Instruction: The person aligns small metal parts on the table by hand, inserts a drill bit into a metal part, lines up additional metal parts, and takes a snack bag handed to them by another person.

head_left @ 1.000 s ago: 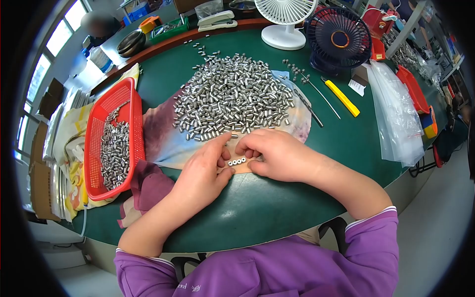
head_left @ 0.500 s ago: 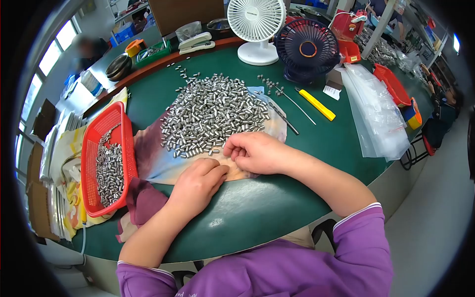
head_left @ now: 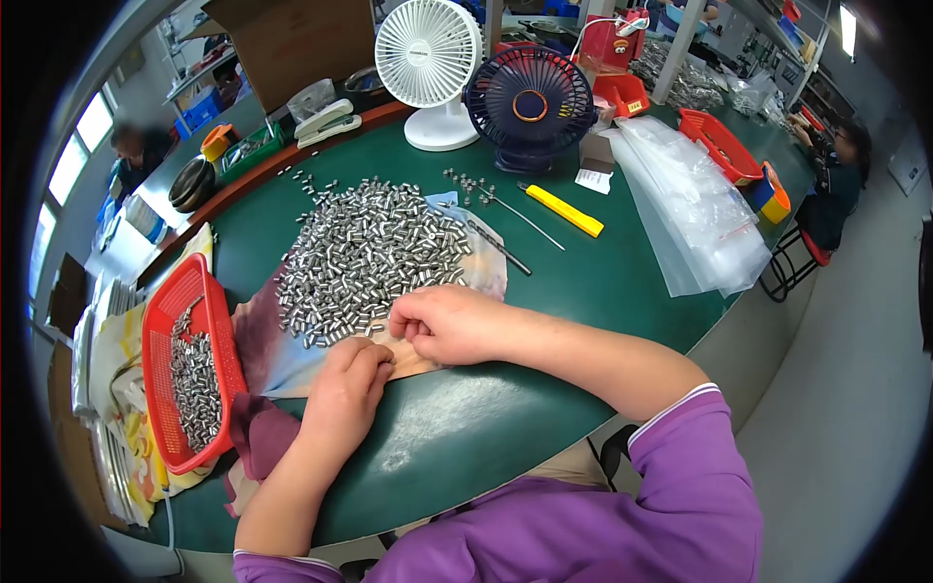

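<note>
A large heap of small shiny metal sleeves lies on a patterned cloth on the green table. My left hand is curled into a loose fist on the cloth's near edge; what it encloses is hidden. My right hand rests just right of it at the heap's near rim, fingers bent down onto the cloth and touching the left hand's fingertips. Whether it pinches any sleeves cannot be made out.
A red basket partly filled with sleeves sits at the left. Behind the heap: thin rods, a yellow knife, a white fan, a dark fan. Clear plastic bags lie right. Other people sit at far left and far right.
My left hand has drawn back toward me and closed into a fist; the short row of sleeves between my hands is no longer visible. The view has shifted, moving everything left and down.
</note>
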`<state>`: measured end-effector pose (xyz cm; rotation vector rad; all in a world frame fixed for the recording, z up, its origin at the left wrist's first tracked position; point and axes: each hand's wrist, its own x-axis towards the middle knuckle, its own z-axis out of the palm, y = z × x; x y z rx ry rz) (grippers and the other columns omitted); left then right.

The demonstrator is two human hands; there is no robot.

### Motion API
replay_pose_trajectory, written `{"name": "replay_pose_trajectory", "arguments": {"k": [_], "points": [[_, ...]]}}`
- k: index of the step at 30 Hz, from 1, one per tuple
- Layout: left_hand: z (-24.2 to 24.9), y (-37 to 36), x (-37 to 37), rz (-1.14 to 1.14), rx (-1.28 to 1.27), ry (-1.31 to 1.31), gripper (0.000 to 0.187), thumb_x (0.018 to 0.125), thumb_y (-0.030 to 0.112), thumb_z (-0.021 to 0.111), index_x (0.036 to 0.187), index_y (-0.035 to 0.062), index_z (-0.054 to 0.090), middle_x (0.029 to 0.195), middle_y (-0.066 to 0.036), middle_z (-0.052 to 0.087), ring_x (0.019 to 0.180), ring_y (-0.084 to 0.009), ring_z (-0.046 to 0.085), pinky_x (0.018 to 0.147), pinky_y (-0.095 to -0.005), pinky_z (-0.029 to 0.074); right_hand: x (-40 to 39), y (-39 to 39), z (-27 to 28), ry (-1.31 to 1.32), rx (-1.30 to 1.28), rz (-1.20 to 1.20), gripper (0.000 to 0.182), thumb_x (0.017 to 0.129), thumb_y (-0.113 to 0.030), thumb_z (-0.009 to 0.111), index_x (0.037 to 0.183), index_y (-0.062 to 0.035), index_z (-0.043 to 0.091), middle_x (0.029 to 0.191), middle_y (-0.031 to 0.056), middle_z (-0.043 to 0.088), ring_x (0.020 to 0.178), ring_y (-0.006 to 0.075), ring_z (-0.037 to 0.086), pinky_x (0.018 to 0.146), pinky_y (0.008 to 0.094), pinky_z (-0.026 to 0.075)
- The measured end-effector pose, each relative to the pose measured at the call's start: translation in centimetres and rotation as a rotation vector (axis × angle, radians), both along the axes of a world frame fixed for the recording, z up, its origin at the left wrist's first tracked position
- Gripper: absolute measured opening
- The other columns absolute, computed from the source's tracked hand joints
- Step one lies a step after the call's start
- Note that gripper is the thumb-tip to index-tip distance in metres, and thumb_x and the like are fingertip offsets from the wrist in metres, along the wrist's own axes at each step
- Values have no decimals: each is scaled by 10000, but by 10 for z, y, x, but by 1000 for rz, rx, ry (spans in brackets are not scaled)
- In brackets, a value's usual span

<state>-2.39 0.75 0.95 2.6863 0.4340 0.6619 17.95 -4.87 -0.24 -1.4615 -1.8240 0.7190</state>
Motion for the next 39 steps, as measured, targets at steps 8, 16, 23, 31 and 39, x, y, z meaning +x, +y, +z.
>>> {"name": "replay_pose_trajectory", "arguments": {"k": [8, 16, 23, 31, 39], "points": [[1, 7, -7, 60, 21, 39, 148, 807, 14, 656, 947, 23, 607, 966, -137, 589, 905, -318, 587, 775, -388, 489, -1, 1, -4, -12, 57, 6, 123, 780, -62, 567, 887, -52, 625, 860, 134, 655, 830, 316, 646, 733, 419, 517], [5, 5, -7, 111, 55, -81, 130, 816, 25, 640, 937, 20, 595, 959, -142, 576, 921, -332, 574, 788, -405, 483, -1, 0, -3, -17, 72, 6, 132, 763, -50, 570, 882, -48, 627, 847, 130, 648, 815, 309, 642, 731, 416, 516], [-4, 12, -8, 65, -7, -33, 112, 839, 15, 631, 944, 23, 591, 884, -102, 586, 828, -258, 592, 721, -349, 486, 0, -1, -4, -51, 60, 28, 176, 757, -21, 575, 929, -39, 606, 837, 77, 609, 765, 198, 623, 693, 325, 520], [-4, 26, -11, -165, -1918, -523, 182, 986, 216, 546, 1009, 36, 551, 885, -34, 537, 723, -92, 467, 620, -204, 412, 1, -3, 5, -38, -33, 48, 211, 763, -19, 585, 972, -34, 615, 863, 78, 597, 763, 175, 614, 692, 301, 518], [-4, 26, -11, -334, -2056, -545, 198, 988, 245, 544, 1012, 49, 530, 894, -27, 502, 737, -78, 456, 621, -194, 408, 0, -3, 5, -84, 9, 29, 203, 782, -21, 603, 982, -44, 626, 884, 84, 600, 785, 179, 622, 698, 299, 525]]}}
